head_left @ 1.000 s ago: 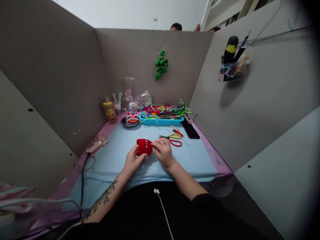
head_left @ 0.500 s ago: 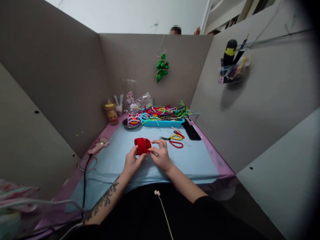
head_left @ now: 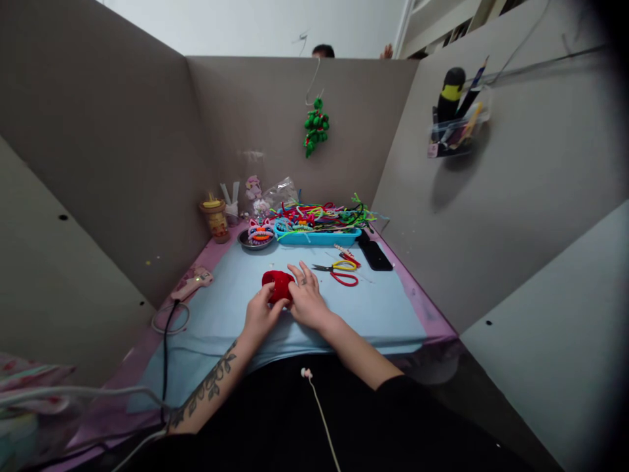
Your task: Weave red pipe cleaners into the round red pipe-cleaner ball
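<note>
A red, rounded, hollow fuzzy piece (head_left: 278,286) is held above the blue cloth (head_left: 236,288). My left hand (head_left: 262,311) grips its left side, thumb at the lower edge and fingers around the side. On the right side, my right hand (head_left: 305,298) presses its thumb and a finger against the piece, its other fingers raised. The fingertips there are partly hidden. Just right of my hands lie scissors (head_left: 344,279) with one yellow and one red handle.
Behind are a blue tray (head_left: 319,238) of colourful stems, a metal dish (head_left: 255,246) and a cup (head_left: 215,220). A phone (head_left: 376,254) lies right, a pink glue gun (head_left: 194,286) left. Partitions surround the table; a person's head (head_left: 323,51) shows beyond.
My right hand has turned and closed in on the right side of the red piece, covering more of it. The piece has tilted slightly. The whole view has shifted a little.
</note>
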{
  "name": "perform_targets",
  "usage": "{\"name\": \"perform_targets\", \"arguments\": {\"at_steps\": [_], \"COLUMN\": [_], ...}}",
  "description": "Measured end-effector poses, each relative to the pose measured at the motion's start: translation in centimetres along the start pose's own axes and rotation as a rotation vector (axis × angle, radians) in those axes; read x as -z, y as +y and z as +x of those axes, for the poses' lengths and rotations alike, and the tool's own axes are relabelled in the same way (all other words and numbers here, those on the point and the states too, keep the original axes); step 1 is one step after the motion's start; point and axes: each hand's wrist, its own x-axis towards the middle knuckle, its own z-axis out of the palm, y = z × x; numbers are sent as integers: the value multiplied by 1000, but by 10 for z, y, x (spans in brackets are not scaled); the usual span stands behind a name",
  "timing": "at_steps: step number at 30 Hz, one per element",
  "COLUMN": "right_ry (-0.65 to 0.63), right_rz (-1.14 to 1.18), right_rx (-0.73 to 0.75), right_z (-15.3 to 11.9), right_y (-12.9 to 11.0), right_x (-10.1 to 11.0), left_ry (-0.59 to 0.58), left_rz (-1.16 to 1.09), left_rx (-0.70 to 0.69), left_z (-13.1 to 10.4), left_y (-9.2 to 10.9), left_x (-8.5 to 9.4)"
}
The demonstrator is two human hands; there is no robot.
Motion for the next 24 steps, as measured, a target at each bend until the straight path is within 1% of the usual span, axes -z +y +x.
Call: {"name": "perform_targets", "arguments": {"at_steps": [2,5,9,12,14,15,18,20,21,24], "right_ry": [-26,-35,-59,-60,-14,29,204,295,320,344], "right_rz": [11,37,110,172,225,253,293,247,205,88], "right_rx": [-26,-60,-64,-51,-6,22,84,98,97,80], "right_z": [1,0,-3,-6,-8,-9,-14,-16,-16,-17], "right_y": [-1,0,3,4,4,3,0,-3,-4,-7], "right_x": [-5,-9,-7,-6,-5,-5,-5,-4,-4,-3], "left_ry": [-34,-91,-113,-128,-122,-115,-94,-83,-78,-63], "left_rz": [0,-102,-235,-286,-299,-301,-316,-327,-328,-324], "left_rx": [20,113,240,275,266,259,243,233,227,220], "left_z": [1,4,9,10,11,11,12,13,13,13], "left_y": [0,-2,-4,-3,-1,0,2,2,3,3], "left_x": [-1,-4,-5,-4,-3,-2,1,2,3,2]}}
